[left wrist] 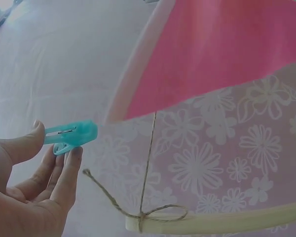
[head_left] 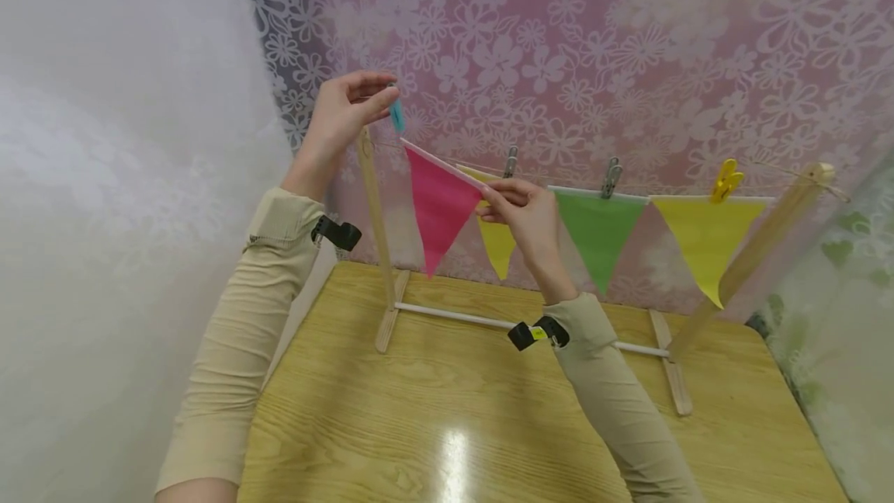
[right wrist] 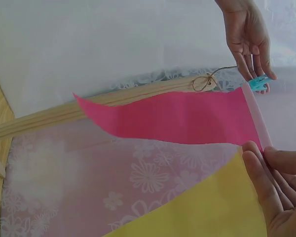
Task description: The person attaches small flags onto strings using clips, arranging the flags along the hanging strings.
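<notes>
Between thumb and fingers my left hand [head_left: 352, 111] pinches a light-blue clothespin [left wrist: 71, 136], held just above the upper left corner of a pink pennant [head_left: 441, 204]. In the left wrist view the clothespin's tip is near the pennant's white top edge, apart from it. My right hand [head_left: 524, 216] pinches the pennant's other top corner, and the pink cloth hangs down with its edge tilted. Behind that hand hangs a yellow pennant [head_left: 497, 243], partly hidden. The twine [left wrist: 149, 168] is tied round the top of the left wooden post [head_left: 375, 216].
Along the line a green pennant [head_left: 599, 235] hangs from a grey clothespin [head_left: 611, 177]. Farther right, a yellow clothespin [head_left: 726, 181] holds another yellow pennant. The wooden stand's white crossbar [head_left: 454, 315] runs low across the wood-grain table [head_left: 391, 418]. A flowered curtain [head_left: 531, 60] hangs behind.
</notes>
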Motion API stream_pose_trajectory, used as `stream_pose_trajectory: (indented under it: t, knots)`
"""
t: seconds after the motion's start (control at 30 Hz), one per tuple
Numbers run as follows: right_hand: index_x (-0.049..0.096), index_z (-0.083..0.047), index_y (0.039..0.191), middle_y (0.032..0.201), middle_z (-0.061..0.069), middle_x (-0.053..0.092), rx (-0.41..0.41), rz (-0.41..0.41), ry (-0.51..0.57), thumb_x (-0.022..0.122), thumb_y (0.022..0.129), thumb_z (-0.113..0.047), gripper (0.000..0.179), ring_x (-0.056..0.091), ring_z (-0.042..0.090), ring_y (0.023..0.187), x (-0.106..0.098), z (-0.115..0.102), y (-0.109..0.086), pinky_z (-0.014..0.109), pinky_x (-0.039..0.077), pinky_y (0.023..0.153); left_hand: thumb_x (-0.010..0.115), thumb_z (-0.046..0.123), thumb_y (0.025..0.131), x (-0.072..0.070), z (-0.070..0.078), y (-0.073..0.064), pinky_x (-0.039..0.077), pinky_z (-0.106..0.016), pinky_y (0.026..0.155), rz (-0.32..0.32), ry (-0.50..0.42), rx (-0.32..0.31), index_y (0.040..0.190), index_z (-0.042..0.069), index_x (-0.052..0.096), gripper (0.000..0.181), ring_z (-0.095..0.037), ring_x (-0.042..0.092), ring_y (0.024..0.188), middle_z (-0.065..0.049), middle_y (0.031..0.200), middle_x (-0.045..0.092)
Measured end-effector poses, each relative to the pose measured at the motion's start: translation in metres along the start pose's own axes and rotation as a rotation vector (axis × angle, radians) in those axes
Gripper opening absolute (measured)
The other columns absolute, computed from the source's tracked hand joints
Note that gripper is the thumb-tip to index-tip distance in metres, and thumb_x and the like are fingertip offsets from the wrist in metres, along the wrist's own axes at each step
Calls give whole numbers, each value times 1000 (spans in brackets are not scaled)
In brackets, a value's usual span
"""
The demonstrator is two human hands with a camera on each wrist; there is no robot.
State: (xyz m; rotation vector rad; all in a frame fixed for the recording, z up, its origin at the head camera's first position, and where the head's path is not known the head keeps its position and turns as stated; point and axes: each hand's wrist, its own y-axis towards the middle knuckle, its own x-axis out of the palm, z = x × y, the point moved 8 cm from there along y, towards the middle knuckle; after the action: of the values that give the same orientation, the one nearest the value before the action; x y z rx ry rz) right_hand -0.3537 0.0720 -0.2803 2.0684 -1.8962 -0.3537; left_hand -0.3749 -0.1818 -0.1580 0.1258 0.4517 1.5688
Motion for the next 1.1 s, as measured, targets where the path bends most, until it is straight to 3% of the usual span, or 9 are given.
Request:
stream_pose_trajectory:
  t: [0.17,0.4,0.63,0.97,1.1]
  knots:
    - [74,6,110,99,22,75,-50,-6,-96,74,94,-15,26,74,14,70,5,-4,3,34,62,72,70,17,98,2,1,4,52,-32,102,0,5,0,133,0,63,40,-20,61,116,-5,119,66]
    - [76,5,105,95,24,75,-85,33,-154,75,93,-15,24,72,10,64,12,-10,10,32,62,67,66,19,101,24,-9,9,52,-29,102,-127,105,8,136,2,61,40,-23,60,121,-13,133,62]
    - [74,9,109,96,29,73,-81,40,-135,72,95,-10,23,71,6,63,20,-9,16,29,62,65,67,21,100,38,-18,19,52,-31,101,-186,145,-22,132,2,65,37,-22,62,118,-13,132,64]
    - [74,6,112,98,27,74,-89,58,-103,71,96,-12,25,73,12,65,26,-8,19,29,62,66,69,18,98,48,-21,24,55,-34,98,-160,146,27,126,-1,68,33,-22,66,108,-14,122,68]
    - [74,5,112,99,26,74,-93,72,-117,70,97,-14,25,75,24,70,27,-8,21,31,62,67,69,17,98,47,-24,26,55,-33,98,-150,122,19,125,-2,68,33,-22,65,107,-13,121,68]
